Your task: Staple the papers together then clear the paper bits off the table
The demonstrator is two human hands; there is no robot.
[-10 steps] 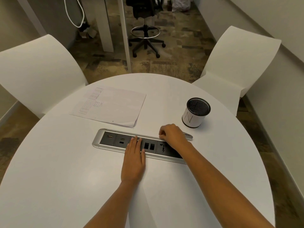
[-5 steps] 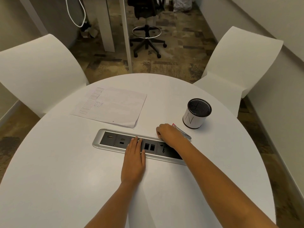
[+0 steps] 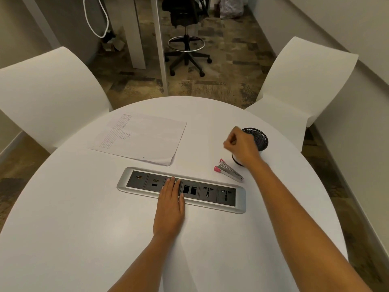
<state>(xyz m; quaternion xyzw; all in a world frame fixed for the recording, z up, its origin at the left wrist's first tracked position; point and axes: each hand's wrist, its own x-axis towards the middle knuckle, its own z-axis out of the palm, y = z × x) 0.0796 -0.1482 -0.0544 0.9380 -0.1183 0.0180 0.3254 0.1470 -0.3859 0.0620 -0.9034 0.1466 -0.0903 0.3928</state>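
Observation:
A stack of white papers point(image 3: 141, 138) with a printed table lies flat on the far left part of the round white table point(image 3: 73, 218). A silver stapler with pink ends point(image 3: 228, 170) rests on the table to the right, with no hand on it. My right hand point(image 3: 240, 145) hovers above and beyond the stapler with its fingers curled shut, beside the black mesh cup point(image 3: 257, 139). Anything small inside the fist is hidden. My left hand point(image 3: 170, 205) lies flat, palm down, with its fingertips on the power socket strip point(image 3: 223, 196).
The socket strip is set into the table's middle. Two white chairs stand at the far left point(image 3: 48, 91) and far right point(image 3: 305, 85). A black office chair point(image 3: 185, 39) stands on the carpet beyond the table.
My right hand has let go of the stapler, risen and moved right toward the mesh cup with its fingers curled. The stapler now lies uncovered on the table. My left hand has stayed put.

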